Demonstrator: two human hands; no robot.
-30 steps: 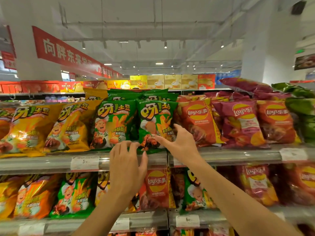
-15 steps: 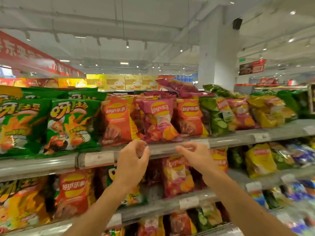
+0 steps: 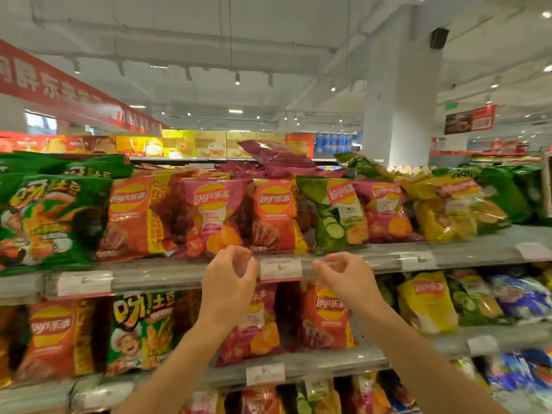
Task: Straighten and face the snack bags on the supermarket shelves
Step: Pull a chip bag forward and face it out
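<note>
Pink Lay's bag is faced on the top shelf — below it, left hand and right hand are held apart, loosely curled, empty.

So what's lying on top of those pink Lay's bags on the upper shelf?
A crumpled maroon bag lies flat across the top of the pink Lay's bag row. Whatever stands behind the front bags is covered.
</note>
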